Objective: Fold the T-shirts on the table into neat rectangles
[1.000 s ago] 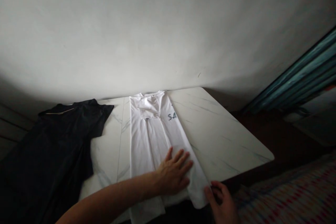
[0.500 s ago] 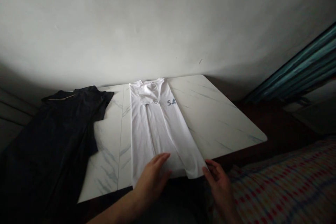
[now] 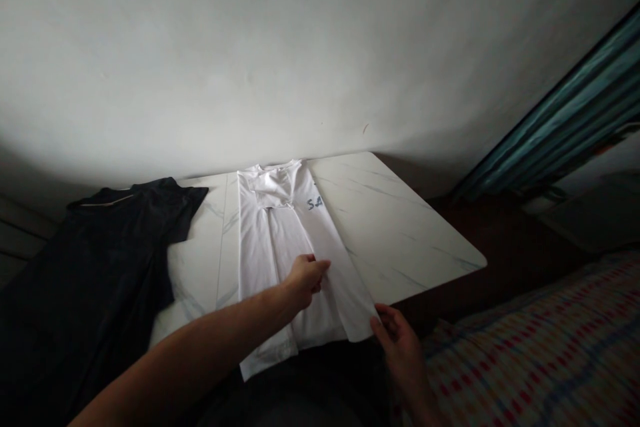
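White T-shirt (image 3: 340, 307) lay folded lengthwise on marble-patterned table (image 3: 400, 227), lower center; left hand (image 3: 304, 280) curled on it, grip unclear; right hand (image 3: 399, 340) pinched hem corner; uneven pulling could skew it.

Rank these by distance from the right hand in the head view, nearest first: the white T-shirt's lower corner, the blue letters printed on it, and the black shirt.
From the right hand:
1. Lower corner of the white T-shirt: right at the fingers, at the table's near edge.
2. Blue printed letters: up the shirt, right of the collar.
3. Black shirt: far left, beyond the white T-shirt.
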`<state>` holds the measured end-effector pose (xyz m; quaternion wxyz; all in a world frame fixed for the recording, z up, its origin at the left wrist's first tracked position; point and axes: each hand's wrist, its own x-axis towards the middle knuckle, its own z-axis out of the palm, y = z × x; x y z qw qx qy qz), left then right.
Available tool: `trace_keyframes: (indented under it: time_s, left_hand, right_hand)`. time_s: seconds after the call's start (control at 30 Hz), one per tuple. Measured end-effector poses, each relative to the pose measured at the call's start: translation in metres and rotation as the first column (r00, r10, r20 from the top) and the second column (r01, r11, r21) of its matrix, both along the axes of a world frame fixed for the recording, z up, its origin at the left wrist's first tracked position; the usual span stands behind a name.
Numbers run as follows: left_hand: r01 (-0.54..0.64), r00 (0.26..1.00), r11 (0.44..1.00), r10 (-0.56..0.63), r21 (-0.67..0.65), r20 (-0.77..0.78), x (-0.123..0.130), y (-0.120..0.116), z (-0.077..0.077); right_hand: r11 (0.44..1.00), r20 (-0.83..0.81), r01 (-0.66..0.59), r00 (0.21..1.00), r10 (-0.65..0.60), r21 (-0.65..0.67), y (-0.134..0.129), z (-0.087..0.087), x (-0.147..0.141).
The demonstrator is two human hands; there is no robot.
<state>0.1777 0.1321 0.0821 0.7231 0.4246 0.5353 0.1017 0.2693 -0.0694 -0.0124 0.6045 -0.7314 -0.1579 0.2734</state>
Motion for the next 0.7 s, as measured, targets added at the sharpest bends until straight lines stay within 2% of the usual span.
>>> trace_keyframes:
  time_s: [0.17,0.27,0.37,0.47,0.57,0.7]
  left_hand:
    - [0.175,0.985,0.983,-0.174,-0.055,0.018,-0.024,-0.03,-0.007]
    - [0.214,0.977,0.972,-0.212,-0.098,0.03,-0.038,-0.051,-0.018]
    - [0.204,0.979,0.973,-0.204,-0.109,0.01,-0.047,-0.069,-0.028]
    - [0.276,0.961,0.943,-0.268,-0.185,0.065,-0.063,-0.081,-0.033]
    - [0.353,0.936,0.898,-0.338,-0.264,0.103,-0.096,-0.084,-0.041]
    - [0.301,0.953,0.946,-0.303,-0.124,0.005,-0.174,-0.078,-0.069]
  right_hand:
    - [1.0,-0.041,-0.027,0.999,0.027,-0.005,-0.003,-0.004,0.004]
    - [0.999,-0.064,-0.032,0.998,0.03,-0.02,-0.004,0.0,0.005]
    - [0.996,-0.067,-0.063,0.996,0.059,-0.059,-0.006,0.004,0.007]
    - [0.994,-0.029,-0.044,0.999,0.041,-0.1,-0.005,0.005,0.009]
    - [0.99,0.02,-0.017,1.0,0.02,-0.139,-0.002,0.005,0.011]
    - [0.98,0.124,-0.017,0.991,0.042,-0.198,0.004,0.006,0.008]
